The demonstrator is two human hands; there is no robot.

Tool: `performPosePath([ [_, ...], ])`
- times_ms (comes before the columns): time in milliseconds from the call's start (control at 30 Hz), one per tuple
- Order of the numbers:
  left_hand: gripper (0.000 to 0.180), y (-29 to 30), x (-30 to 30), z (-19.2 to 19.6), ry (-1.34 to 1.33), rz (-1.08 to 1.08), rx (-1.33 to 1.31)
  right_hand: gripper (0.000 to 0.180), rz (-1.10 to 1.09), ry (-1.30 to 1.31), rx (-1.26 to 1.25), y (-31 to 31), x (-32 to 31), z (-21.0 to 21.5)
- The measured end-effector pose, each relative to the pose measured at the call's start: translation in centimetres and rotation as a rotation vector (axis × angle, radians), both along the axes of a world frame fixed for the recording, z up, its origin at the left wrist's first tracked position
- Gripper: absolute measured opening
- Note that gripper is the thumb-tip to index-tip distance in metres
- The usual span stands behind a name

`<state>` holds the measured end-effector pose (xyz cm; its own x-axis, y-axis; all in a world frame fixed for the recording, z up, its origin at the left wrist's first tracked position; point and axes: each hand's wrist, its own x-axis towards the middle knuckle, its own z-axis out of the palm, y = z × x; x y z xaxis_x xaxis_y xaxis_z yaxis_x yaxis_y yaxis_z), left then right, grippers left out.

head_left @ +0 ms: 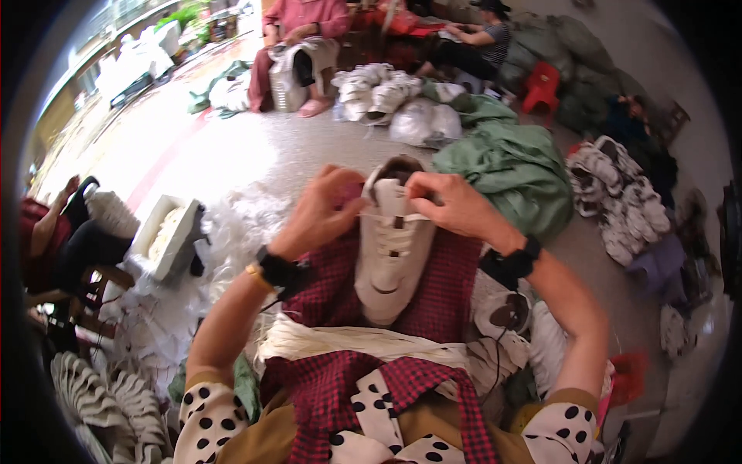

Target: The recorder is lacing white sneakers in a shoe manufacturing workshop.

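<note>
One white shoe [390, 272] on checked apron [454, 271]; could be tipped by uneven lace [398, 241] pull. Right hand [457, 203] grip pressed together, contents hidden; left hand [328, 209] grip: cannot tell.

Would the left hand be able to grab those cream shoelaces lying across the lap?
Probably yes. The left hand is up by the opening of the white sneaker, and the cream shoelaces lie nearer the body, mostly uncovered. It would likely just have to leave the sneaker first.
</note>
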<state>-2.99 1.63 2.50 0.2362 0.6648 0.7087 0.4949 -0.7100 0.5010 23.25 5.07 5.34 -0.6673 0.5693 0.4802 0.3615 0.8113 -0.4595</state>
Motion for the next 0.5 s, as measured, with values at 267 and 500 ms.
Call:
performPosePath([
  [267, 0.047, 2.3, 33.7, -6.9, 0.024, -0.84, -0.108, 0.014, -0.759, 0.015, -0.074, -17.6, 23.8, -5.7],
  [500, 0.048, -1.8, 41.2, -5.6, 0.154, -1.216, -0.223, 0.015, -1.037, 0.146, -0.165, -26.4, 27.2, -5.0],
])
